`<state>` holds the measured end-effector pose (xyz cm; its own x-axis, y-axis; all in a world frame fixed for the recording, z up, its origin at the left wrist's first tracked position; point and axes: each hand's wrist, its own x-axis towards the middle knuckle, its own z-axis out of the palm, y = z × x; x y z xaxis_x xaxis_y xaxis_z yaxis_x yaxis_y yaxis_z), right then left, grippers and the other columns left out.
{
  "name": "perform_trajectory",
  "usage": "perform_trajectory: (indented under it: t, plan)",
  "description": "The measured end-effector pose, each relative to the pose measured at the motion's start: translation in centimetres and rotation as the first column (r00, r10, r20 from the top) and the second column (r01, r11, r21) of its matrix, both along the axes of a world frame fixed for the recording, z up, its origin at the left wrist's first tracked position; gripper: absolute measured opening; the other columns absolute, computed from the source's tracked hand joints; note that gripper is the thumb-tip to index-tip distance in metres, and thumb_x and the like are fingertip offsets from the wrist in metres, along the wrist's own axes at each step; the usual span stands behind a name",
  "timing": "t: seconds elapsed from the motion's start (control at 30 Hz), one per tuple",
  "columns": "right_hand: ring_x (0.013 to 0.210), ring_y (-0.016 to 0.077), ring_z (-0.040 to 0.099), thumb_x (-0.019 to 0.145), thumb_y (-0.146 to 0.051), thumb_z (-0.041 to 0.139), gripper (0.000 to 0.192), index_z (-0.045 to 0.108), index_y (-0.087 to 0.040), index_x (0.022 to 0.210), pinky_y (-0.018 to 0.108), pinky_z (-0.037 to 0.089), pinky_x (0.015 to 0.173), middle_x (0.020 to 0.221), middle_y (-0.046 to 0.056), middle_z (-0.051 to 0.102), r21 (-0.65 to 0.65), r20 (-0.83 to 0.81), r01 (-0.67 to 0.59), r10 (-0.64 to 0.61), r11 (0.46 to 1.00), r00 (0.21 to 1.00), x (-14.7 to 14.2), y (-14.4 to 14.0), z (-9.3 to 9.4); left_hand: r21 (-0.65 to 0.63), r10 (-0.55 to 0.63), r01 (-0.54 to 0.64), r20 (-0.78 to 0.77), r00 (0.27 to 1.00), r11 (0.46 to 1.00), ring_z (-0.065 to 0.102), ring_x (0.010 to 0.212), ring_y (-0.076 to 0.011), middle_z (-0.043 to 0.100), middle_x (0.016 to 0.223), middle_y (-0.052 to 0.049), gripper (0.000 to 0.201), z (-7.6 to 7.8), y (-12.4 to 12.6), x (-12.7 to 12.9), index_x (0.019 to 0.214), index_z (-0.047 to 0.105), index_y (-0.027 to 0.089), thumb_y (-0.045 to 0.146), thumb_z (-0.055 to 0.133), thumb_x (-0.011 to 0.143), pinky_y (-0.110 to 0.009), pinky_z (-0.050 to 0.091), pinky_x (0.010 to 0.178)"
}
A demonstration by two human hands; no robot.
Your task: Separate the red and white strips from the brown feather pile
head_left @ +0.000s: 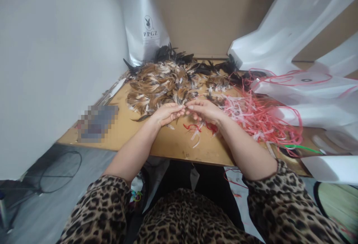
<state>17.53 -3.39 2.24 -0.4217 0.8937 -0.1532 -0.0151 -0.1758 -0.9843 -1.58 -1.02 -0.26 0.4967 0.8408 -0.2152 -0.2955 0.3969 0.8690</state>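
Sleeves (97,206): patterned, mostly below the front edge of the bench (170,147); could snag stray strands if drawn back quickly.
Loose strips (195,127): red and white, lying between the forearms, short of the front edge; could slip over it if brushed by a wrist.
Left hand (169,112): over mid-bench, thumb brought to fingertips, pinching a small piece (183,106).
Right hand (205,110): fingers bent, tips meeting those opposite, pinching at the same spot.
Small piece: between both sets of fingertips, just before the feathers; cannot tell whether feather or strip; easily lost among similar bits if the pinch slackens.
Blurred item (97,122): dark, near the front-left corner; between here and the feathers, bare bench, probably the freest room.
Strip heap (251,113): tangled toward the right edge, close to the right wrist; could drag along if a loop hooks a finger.
Feather pile (156,83): brown and white, spreading from mid-bench toward the back edge; could scatter if swept by knuckles.
White bag (145,31): upright by the back-left corner; could topple onto feathers if knocked.
White sheeting (279,38): drooping at back right; narrows room there.
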Motion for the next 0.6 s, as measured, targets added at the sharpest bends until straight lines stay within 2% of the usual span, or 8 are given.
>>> perform_trajectory:
  t: [0.07, 0.13, 0.2, 0.27, 0.33, 0.43, 0.5, 0.6]
  plan:
    - [0.041, 0.0035, 0.048, 0.068, -0.032, 0.068, 0.032, 0.060, -0.014, 0.094, 0.015, 0.032, 0.034, 0.075, 0.003, 0.067, -0.013, 0.012, -0.032, 0.032, 0.999, 0.999, -0.1, -0.1, 0.0, 0.016, -0.007, 0.007, 0.000, 1.000, 1.000, 0.062, 0.056, -0.0048, 0.066, 0.067, -0.006, 0.009, 0.1, -0.1, 0.0, 0.079, 0.065, 0.004, 0.012, 0.064, 0.074, -0.010, 0.049, 0.054]
    - [0.037, 0.0027, 0.042, 0.066, -0.033, 0.069, 0.030, 0.062, -0.013, 0.086, 0.016, 0.027, 0.032, 0.066, 0.001, 0.064, 0.002, 0.063, -0.006, 0.006, 1.000, 0.998, -0.2, -0.2, 0.1, 0.021, -0.006, 0.006, -0.004, 1.000, 1.000, 0.061, 0.055, -0.0046, 0.066, 0.067, -0.006, 0.009, 0.1, -0.1, 0.1, 0.079, 0.066, 0.005, 0.012, 0.064, 0.074, -0.010, 0.048, 0.053]
    - [0.035, 0.0024, 0.036, 0.065, -0.034, 0.068, 0.026, 0.062, -0.012, 0.077, 0.017, 0.023, 0.033, 0.055, -0.002, 0.058, 0.067, 0.137, 0.064, -0.073, 0.996, 0.988, -0.3, -0.3, 0.2, 0.023, 0.003, -0.003, -0.016, 1.000, 1.000, 0.062, 0.056, -0.0049, 0.067, 0.070, -0.007, 0.010, 0.2, -0.1, 0.0, 0.080, 0.066, 0.005, 0.012, 0.063, 0.074, -0.010, 0.048, 0.052]
    - [0.036, 0.0030, 0.034, 0.067, -0.036, 0.065, 0.025, 0.063, -0.012, 0.074, 0.018, 0.024, 0.036, 0.051, -0.003, 0.054, 0.197, 0.226, 0.112, -0.156, 0.974, 0.962, -0.3, -0.3, 0.3, 0.042, 0.013, -0.012, -0.025, 1.000, 0.999, 0.063, 0.060, -0.0057, 0.069, 0.079, -0.010, 0.011, 0.3, -0.1, 0.0, 0.082, 0.066, 0.005, 0.013, 0.064, 0.074, -0.010, 0.048, 0.053]
    - [0.042, 0.0047, 0.037, 0.069, -0.035, 0.061, 0.024, 0.064, -0.012, 0.073, 0.019, 0.028, 0.042, 0.052, -0.003, 0.053, 0.366, 0.322, 0.115, -0.242, 0.923, 0.915, 0.0, -0.2, 0.4, 0.079, 0.043, -0.041, -0.026, 0.999, 0.996, 0.063, 0.063, -0.0058, 0.069, 0.092, -0.013, 0.011, 0.6, -0.2, -0.2, 0.081, 0.066, 0.005, 0.013, 0.064, 0.074, -0.010, 0.049, 0.054]
    - [0.051, 0.0084, 0.044, 0.071, -0.031, 0.056, 0.021, 0.065, -0.012, 0.069, 0.022, 0.034, 0.052, 0.056, 0.000, 0.056, 0.590, 0.436, 0.047, -0.367, 0.806, 0.822, 0.3, -0.1, 0.3, 0.128, 0.135, -0.130, -0.031, 0.990, 0.983, 0.060, 0.059, -0.0026, 0.066, 0.103, -0.014, 0.008, 1.3, -0.3, -0.4, 0.076, 0.064, 0.006, 0.014, 0.064, 0.074, -0.009, 0.048, 0.053]
    - [0.054, 0.0095, 0.046, 0.072, -0.028, 0.053, 0.020, 0.065, -0.012, 0.067, 0.022, 0.034, 0.056, 0.058, 0.001, 0.057, 0.672, 0.474, -0.011, -0.420, 0.740, 0.774, 0.5, -0.1, 0.2, 0.129, 0.174, -0.167, -0.040, 0.984, 0.977, 0.059, 0.057, -0.0013, 0.066, 0.104, -0.014, 0.008, 1.6, -0.5, -0.4, 0.072, 0.063, 0.006, 0.014, 0.063, 0.074, -0.008, 0.046, 0.052]
    - [0.054, 0.0093, 0.045, 0.074, -0.025, 0.050, 0.021, 0.066, -0.013, 0.070, 0.022, 0.033, 0.056, 0.058, 0.000, 0.057, 0.723, 0.501, -0.088, -0.433, 0.685, 0.750, 0.3, -0.3, 0.1, 0.107, 0.111, -0.108, -0.023, 0.994, 0.988, 0.060, 0.057, -0.0019, 0.067, 0.101, -0.015, 0.007, 1.5, -0.6, -0.3, 0.073, 0.063, 0.006, 0.013, 0.063, 0.074, -0.008, 0.047, 0.052]
